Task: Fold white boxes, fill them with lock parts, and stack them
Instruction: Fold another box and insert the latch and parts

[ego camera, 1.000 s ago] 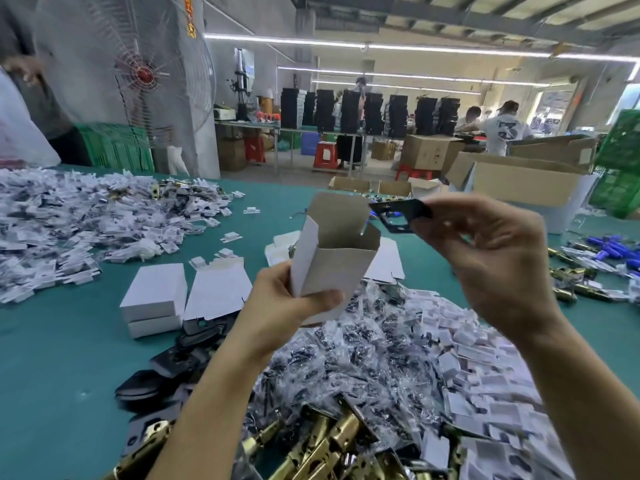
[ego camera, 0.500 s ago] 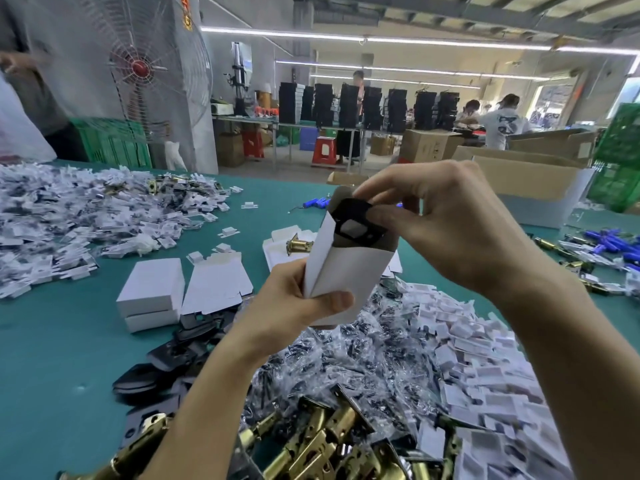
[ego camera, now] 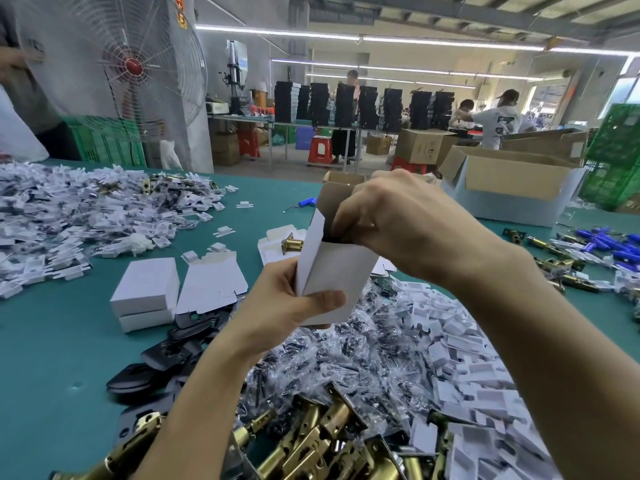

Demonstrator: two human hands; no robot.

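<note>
The right hand has pushed the black plate deeper into the white box, fingers curled on it at the mouth. The left hand grips the box's lower end, long axis upright, flap open behind. Stacked boxes lie left, nearer that hand

Left hand grips, thumb laid across; right hand above it, fingers curled downward, pinching.
</note>
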